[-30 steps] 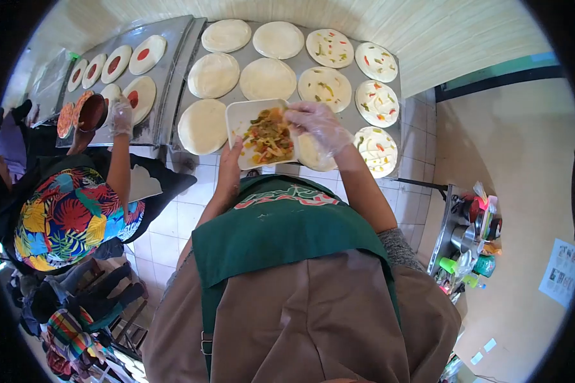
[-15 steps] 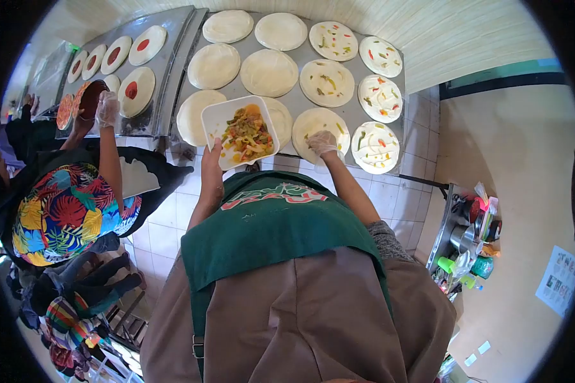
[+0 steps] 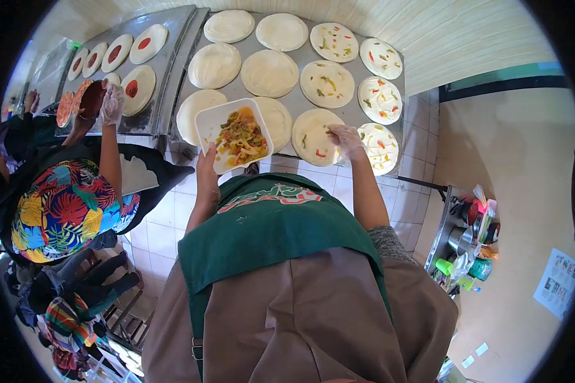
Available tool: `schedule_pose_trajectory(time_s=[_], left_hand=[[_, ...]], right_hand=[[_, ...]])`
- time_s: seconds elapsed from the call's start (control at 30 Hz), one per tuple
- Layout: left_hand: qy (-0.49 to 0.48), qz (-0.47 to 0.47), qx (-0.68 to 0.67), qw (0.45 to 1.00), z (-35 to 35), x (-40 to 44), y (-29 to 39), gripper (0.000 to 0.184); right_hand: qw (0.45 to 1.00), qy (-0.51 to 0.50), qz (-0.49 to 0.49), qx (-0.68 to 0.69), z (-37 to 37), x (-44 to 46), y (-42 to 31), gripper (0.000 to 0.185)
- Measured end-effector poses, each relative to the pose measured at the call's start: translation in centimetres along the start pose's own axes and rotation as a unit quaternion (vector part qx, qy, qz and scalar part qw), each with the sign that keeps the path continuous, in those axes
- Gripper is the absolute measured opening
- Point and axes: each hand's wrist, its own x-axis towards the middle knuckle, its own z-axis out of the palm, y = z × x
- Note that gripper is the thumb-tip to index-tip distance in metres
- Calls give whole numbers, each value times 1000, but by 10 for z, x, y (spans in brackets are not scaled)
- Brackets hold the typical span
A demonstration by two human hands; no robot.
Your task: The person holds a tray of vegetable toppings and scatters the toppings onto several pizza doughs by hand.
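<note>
My left hand (image 3: 207, 167) grips the near edge of a white square container (image 3: 206, 126), tilted over the table's front edge. Chopped mixed vegetables (image 3: 241, 135), in green, yellow, orange and red strips, fill its right side. In a clear plastic glove, my right hand (image 3: 347, 140) hovers above the right side of a pale dough round (image 3: 310, 142). Its fingers are pinched together, with a dark greenish pepper strip at their tips. A few green and red pieces lie on that round. Another round (image 3: 378, 153), topped with pepper strips, is partly behind my right wrist.
More dough rounds (image 3: 269, 73) cover the metal table (image 3: 249, 52), plain at left, vegetable-topped at right. At left, a co-worker's gloved hand (image 3: 113, 105) is at a reddish-brown bowl (image 3: 93, 101), beside rounds with red sauce (image 3: 131, 88). A cluttered shelf (image 3: 442, 246) stands right.
My right hand has lifted and shifted right across the dough round, uncovering green and red pieces there. My left hand and the container have moved slightly left.
</note>
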Motion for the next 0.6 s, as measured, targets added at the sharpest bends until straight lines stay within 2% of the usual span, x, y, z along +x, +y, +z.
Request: schedule_pose_trajectory(time_s=[0.07, 0.17, 0.33, 0.47, 0.6], left_hand=[[12, -5, -3, 1000, -2, 0, -2, 55], [22, -11, -2, 1000, 0, -2, 0, 55], [16, -2, -8, 1000, -1, -1, -1, 55], [23, -1, -7, 1000, -1, 0, -2, 54], [27, -5, -10, 1000, 3, -3, 1, 52]], right_hand=[[973, 18, 117, 197, -5, 2, -3, 27], [955, 60, 235, 169, 6, 10, -17, 24], [978, 61, 182, -88, 19, 31, 17, 23], [955, 37, 148, -255, 25, 32, -1, 26], [924, 56, 116, -359, 29, 25, -12, 19]])
